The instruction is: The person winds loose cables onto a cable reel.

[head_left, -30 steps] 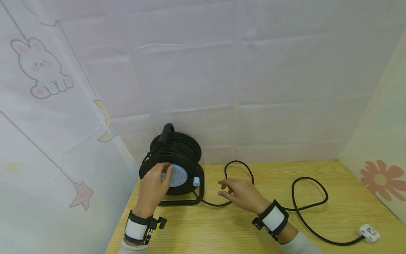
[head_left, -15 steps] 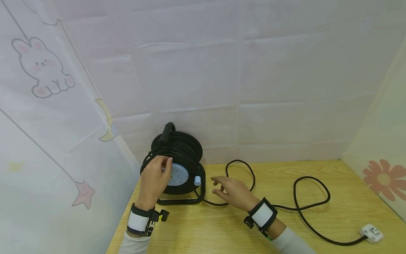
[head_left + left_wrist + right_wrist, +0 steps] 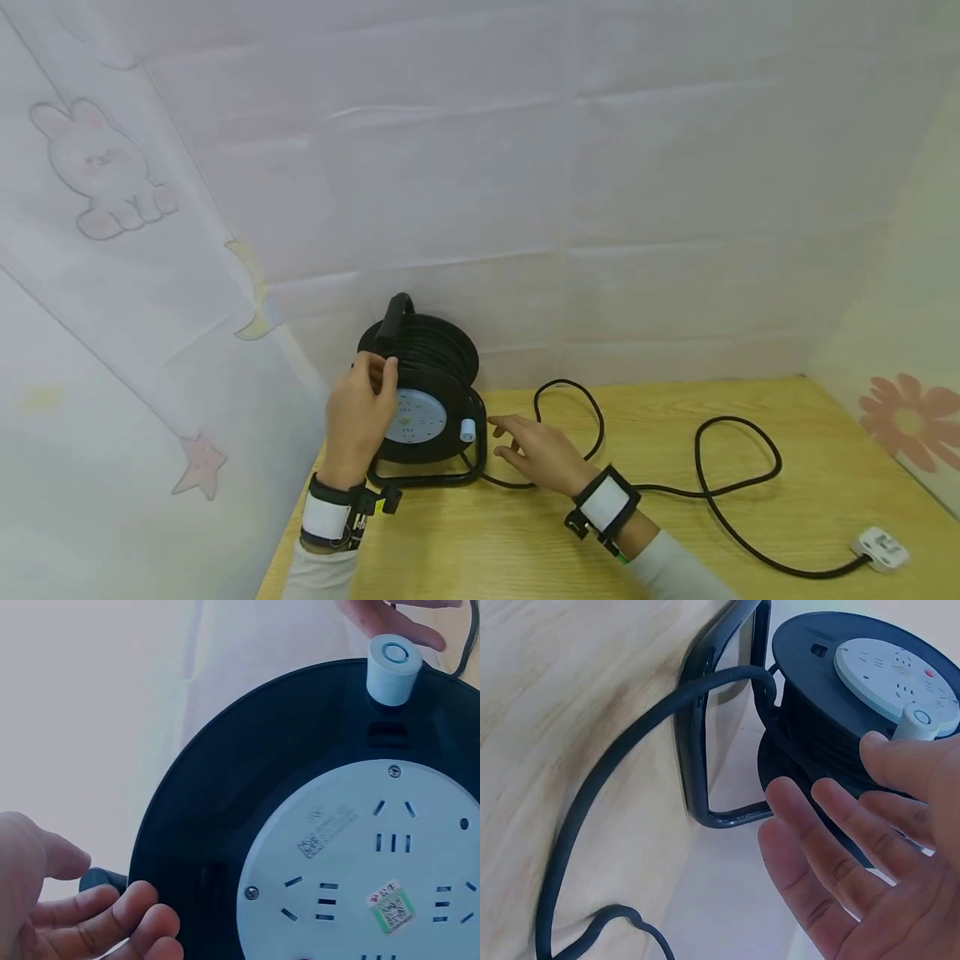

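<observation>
A black cable reel stands on its tubular frame at the back left of the table, wound with black cable. Its front carries a pale blue socket panel and a pale blue crank knob. My left hand is at the reel's upper left, just below the black carrying handle. Its fingers are loosely bent, with thumb and fingertips apart in the left wrist view. My right hand hovers to the right of the knob, fingers spread and relaxed. In the right wrist view the thumb is near the knob; contact is unclear.
Loose black cable loops across the wooden table to a white plug at the front right. White printed sheets hang behind and at both sides, close to the reel's back.
My left hand has risen from the socket panel toward the carrying handle. My right hand has moved left, closer to the crank knob. Reel and cable lie as before.
</observation>
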`<state>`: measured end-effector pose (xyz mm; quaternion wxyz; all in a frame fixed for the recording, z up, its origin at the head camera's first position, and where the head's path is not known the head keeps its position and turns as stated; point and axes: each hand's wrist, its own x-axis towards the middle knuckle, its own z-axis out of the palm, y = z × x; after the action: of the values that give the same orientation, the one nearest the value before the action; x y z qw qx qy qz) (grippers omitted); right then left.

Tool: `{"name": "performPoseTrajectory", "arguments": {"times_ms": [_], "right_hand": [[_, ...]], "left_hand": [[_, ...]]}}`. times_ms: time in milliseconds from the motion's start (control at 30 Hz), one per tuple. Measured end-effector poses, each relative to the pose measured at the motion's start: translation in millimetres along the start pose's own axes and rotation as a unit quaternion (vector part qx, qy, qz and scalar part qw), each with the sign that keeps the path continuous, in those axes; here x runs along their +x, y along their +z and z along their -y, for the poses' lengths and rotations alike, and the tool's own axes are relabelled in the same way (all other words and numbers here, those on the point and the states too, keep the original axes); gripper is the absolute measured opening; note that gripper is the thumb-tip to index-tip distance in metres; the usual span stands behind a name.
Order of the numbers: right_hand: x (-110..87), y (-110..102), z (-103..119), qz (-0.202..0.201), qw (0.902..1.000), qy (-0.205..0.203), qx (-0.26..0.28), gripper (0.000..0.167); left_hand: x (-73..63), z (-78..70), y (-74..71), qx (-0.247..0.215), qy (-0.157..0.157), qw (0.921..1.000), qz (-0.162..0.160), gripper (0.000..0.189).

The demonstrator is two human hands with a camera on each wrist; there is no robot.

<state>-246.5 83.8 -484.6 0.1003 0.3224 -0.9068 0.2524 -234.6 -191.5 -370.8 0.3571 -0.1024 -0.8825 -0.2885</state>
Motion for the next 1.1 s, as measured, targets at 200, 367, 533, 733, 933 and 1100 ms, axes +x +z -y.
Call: {"name": "performPoseTrajectory", "arguments": {"times_ms": [200,367,533,733,933,1100], "right_hand": [[8.1,10.7,6.6,0.007,0.9995,-0.030,0.005,0.044],[10.6,16.6,10.0,-0.019,0.9993,-0.032,-0.005,0.039],[15.7,16.6,11.8,-0.061,0.9979,-0.018,-0.010,0.033],[25.1,16.4,13.9,-0.083,0.9964,0.009,-0.015,0.031],[32.4,17.3,18.0,-0.066,0.9969,0.039,0.014,0.023],[33.9,17.3,20.2,-0.074,0.9954,0.058,0.017,0.017]], "left_hand": [[1.8,2.5,-9.1,0.002,-0.031,0.9995,-0.010,0.030],[7.4,0.5,-9.8,0.005,-0.057,0.9984,0.002,0.042],[17.1,-2.5,-8.9,0.006,-0.083,0.9965,0.009,0.046],[27.1,-0.6,-11.4,0.010,-0.084,0.9963,0.014,0.047],[31.9,0.9,-11.9,0.021,-0.074,0.9970,0.007,0.047],[34.7,1.7,-10.1,0.014,-0.055,0.9982,0.018,0.041]]}}
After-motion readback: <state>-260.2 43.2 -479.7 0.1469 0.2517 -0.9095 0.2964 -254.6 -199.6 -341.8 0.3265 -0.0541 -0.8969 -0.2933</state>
